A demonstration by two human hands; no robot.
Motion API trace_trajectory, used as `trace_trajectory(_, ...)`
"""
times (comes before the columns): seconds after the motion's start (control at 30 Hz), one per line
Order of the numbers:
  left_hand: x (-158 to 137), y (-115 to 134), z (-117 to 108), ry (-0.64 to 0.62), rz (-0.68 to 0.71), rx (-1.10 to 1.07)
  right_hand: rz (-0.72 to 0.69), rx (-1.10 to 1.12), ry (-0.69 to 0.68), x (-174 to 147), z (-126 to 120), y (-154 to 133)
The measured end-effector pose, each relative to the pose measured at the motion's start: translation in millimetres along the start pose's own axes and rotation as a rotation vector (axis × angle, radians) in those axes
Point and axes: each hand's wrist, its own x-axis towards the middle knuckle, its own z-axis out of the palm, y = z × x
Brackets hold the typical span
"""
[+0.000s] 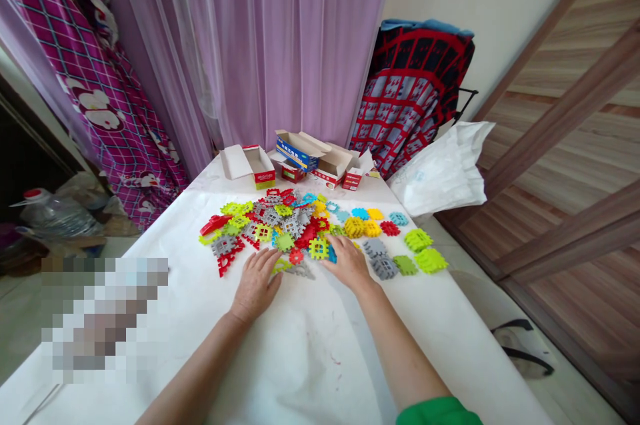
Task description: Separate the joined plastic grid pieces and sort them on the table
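Note:
A mixed pile of interlocking plastic tiles (305, 228) in red, grey, yellow, lime and blue lies mid-table. At its near left edge rests my left hand (255, 284), palm down with fingers apart, by lime tiles (281, 266) and a grey triangular piece (301, 270). My right hand (349, 264) reaches the pile's right side, fingers stretched and thumb apart. Beside its fingers are a yellow window tile (319, 248) and a blue piece (332, 254); no firm grip shows. Right of this hand, tiles lie in same-colour groups: grey (383, 260), green (405, 265), lime (431, 261) and yellow (355, 227).
Several opened cardboard boxes, among them a blue box (297, 150), stand along the table's far edge. A white bag (445, 168) is at the far right corner. Red tiles (390, 228) and light-blue tiles (399, 218) lie along the right. A blurred-out patch (110, 312) covers the left side.

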Motion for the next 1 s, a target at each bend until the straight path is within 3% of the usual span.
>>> trace_trajectory(0.17, -1.4, -1.2, 1.7, 0.001, 0.006, 0.0, 0.002, -0.046, -0.009, -6.1, -4.1, -7.8)
trace_trajectory(0.4, -0.7, -2.4, 1.3, 0.015, -0.002, -0.025, 0.252, -0.137, 0.018, 0.5, -8.6, -48.5)
trace_trajectory(0.63, -0.7, -2.5, 0.1, 0.046, 0.003, -0.036, 0.32, -0.126, -0.02, 8.7, -0.8, -62.3)
trace_trajectory(0.83, -0.3, -5.1, 0.8, 0.067, -0.002, -0.073, 0.306, 0.016, 0.091, -0.8, -2.2, -43.2)
trace_trajectory(1.0, -0.4, -8.5, 3.4, 0.087, 0.018, -0.07, 0.305, 0.254, 0.214, -14.4, -14.8, 19.5)
